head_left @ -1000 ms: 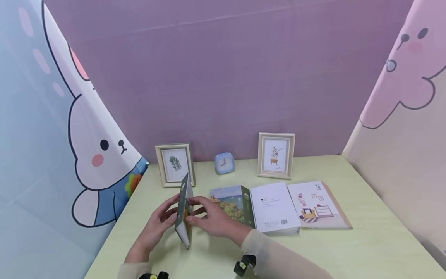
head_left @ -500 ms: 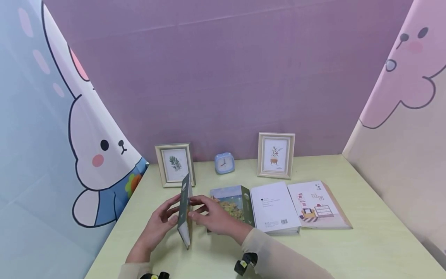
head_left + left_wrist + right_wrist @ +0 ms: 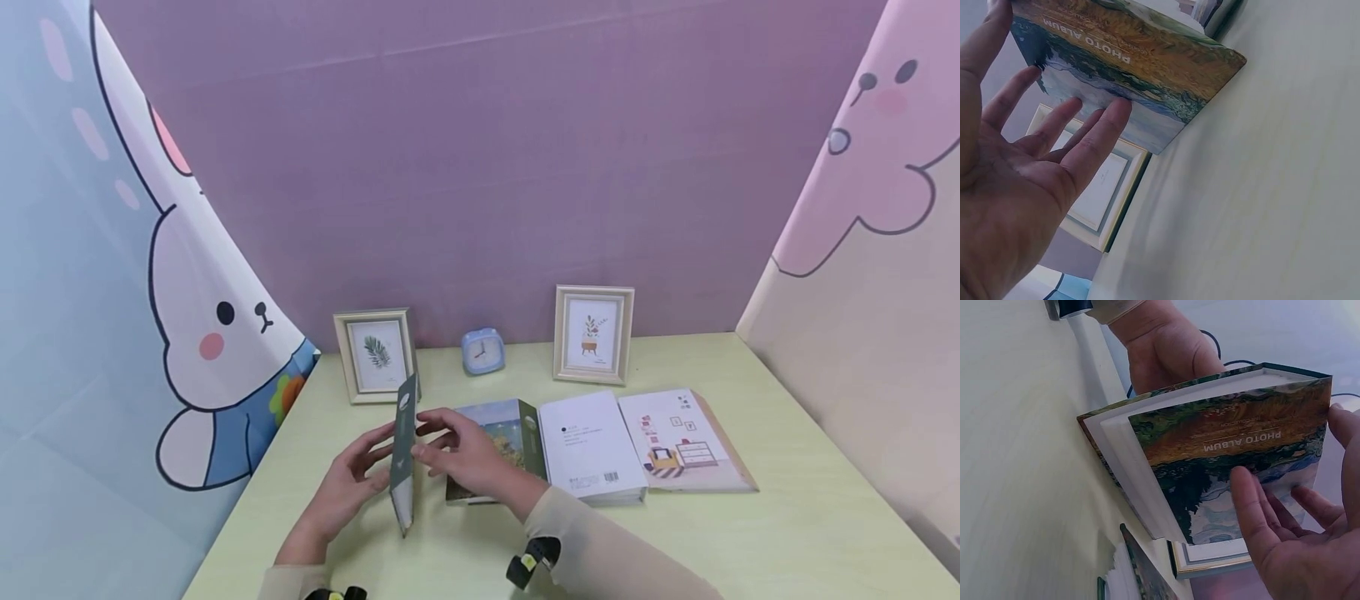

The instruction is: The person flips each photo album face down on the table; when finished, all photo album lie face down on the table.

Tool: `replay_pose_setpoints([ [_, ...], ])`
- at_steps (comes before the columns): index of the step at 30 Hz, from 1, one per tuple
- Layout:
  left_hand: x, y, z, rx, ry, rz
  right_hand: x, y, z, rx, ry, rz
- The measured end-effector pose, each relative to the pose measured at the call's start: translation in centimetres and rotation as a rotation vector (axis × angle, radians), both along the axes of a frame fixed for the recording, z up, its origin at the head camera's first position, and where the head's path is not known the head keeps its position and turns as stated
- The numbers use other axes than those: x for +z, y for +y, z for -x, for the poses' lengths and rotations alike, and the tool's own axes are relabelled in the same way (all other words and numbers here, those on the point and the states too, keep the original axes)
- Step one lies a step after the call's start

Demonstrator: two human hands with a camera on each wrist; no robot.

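photo album (image 3: 402,454) upright on table (image 3: 750,533) | between both hands, flat fingers pressing covers

"PHOTO ALBUM" on the album cover (image 3: 1235,462)

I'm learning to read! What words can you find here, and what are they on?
"PHOTO ALBUM": on the cover of the album standing on edge between the left hand and right hand, seen upside down.
White book: small print and barcode, too small to read.
Clock: numbers too small to read.
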State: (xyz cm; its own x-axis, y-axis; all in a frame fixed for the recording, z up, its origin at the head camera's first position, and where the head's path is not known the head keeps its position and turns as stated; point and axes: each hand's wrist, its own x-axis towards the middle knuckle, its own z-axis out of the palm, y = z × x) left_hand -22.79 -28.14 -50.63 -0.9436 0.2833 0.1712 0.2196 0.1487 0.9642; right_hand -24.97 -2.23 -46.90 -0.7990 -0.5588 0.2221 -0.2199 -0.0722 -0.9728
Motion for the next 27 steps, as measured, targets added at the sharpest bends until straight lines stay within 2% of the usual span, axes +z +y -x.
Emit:
replay_pose_setpoints([
  [10,-0.68,-0.12,0.19,0.015,-0.045,0.039,0.65,0.48,-0.30,-0.016,-0.081,0.001],
  [19,-0.61,0.38,0.14,0.051,-0.118,0.076,0.44,0.78,-0.32,0.000,-0.123,0.009],
  [27,-0.85,0.21,0.18,0.056,-0.107,0.096,0.01,0.86,-0.25,0.006,-0.138,0.032],
])
